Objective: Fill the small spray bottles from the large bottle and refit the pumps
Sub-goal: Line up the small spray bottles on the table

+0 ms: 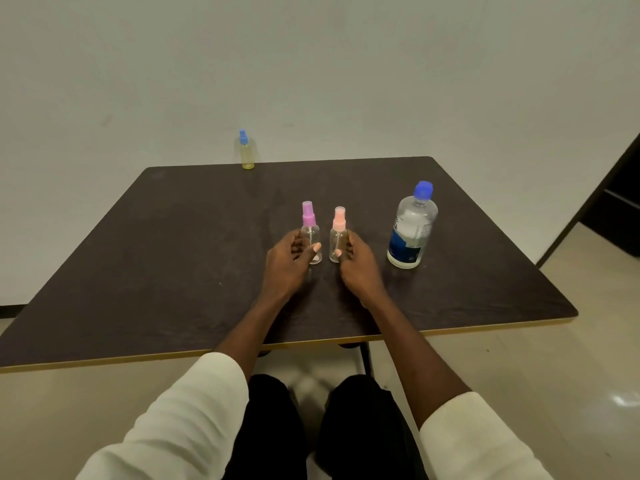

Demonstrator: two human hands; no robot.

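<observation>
Two small clear spray bottles stand upright side by side at the middle of the dark table [173, 254]. The left one has a purple pump [310, 233], the right one a pink pump [338, 235]; both pumps are fitted. My left hand [289, 263] curls around the purple-pump bottle, thumb on its front. My right hand [358, 266] holds the pink-pump bottle the same way. The large clear bottle [412, 226] with a blue cap and blue label stands upright to the right, cap on, mostly full.
A third small bottle [246, 150], yellowish with a blue pump, stands at the table's far edge against the white wall. A dark cabinet [620, 216] stands on the floor at the right. My knees are below the table's front edge.
</observation>
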